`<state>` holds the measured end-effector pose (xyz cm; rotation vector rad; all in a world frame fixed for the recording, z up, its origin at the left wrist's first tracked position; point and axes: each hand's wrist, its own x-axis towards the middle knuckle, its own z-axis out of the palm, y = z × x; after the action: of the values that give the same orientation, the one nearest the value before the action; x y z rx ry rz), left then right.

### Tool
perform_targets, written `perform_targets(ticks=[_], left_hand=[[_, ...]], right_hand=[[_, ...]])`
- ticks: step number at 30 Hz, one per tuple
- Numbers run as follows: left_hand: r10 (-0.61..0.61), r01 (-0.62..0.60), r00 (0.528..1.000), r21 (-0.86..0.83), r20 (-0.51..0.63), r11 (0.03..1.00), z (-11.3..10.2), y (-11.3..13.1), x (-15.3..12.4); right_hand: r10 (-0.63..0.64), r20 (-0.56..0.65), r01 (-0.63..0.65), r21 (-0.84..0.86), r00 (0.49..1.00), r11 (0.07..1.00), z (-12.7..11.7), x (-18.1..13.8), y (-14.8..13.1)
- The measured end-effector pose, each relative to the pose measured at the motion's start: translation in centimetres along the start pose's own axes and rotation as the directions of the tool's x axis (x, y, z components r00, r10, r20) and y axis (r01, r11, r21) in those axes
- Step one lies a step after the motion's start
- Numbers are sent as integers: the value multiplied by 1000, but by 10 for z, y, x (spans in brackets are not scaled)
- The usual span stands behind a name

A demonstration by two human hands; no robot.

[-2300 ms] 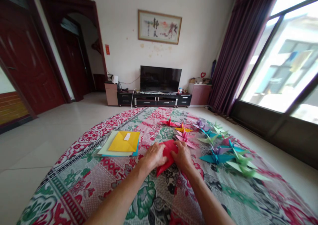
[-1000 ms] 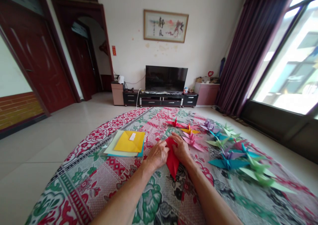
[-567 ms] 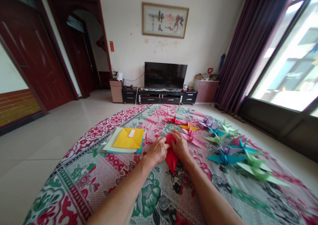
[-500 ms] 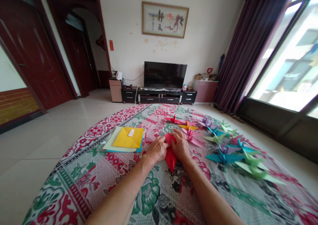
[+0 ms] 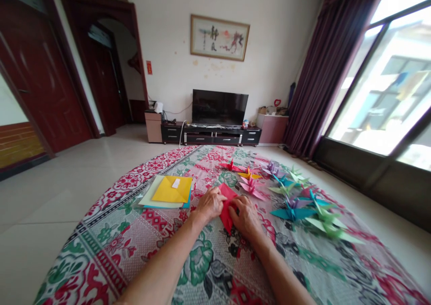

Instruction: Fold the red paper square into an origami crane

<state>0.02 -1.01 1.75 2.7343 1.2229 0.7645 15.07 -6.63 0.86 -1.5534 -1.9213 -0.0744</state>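
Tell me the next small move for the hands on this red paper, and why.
I'd probably press the right hand down along the right edge of the red paper, with the left hand as the steady side. Both hands are at the paper, on opposite sides, and its narrow point faces the wearer, so a light press there seems sensible.

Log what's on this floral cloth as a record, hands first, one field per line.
left hand: touching the folded red paper piece
right hand: touching its right side
left side: yellow square paper, small white slip on top, pale green sheet and blue sheet showing beneath
beyond and right: multicoloured folded-paper cranes
surface: red, green and grey floral cloth
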Motion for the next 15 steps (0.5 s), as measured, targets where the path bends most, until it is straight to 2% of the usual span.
perform_targets(ticks=[6, 11, 15], left_hand=[[-75, 75, 997, -4, 29, 997, 2, 2, 6], [-118, 119, 992, 15, -41, 993, 6, 6, 3], [-130, 131, 991, 45, -25, 990, 6, 9, 1]], right_hand=[[-3, -4, 3, -14, 1000, 1000, -3, -2, -5], [1, 27, 1, -60, 1000, 998, -3, -5, -7], [1, 25, 1, -72, 1000, 997, -5, -10, -10]])
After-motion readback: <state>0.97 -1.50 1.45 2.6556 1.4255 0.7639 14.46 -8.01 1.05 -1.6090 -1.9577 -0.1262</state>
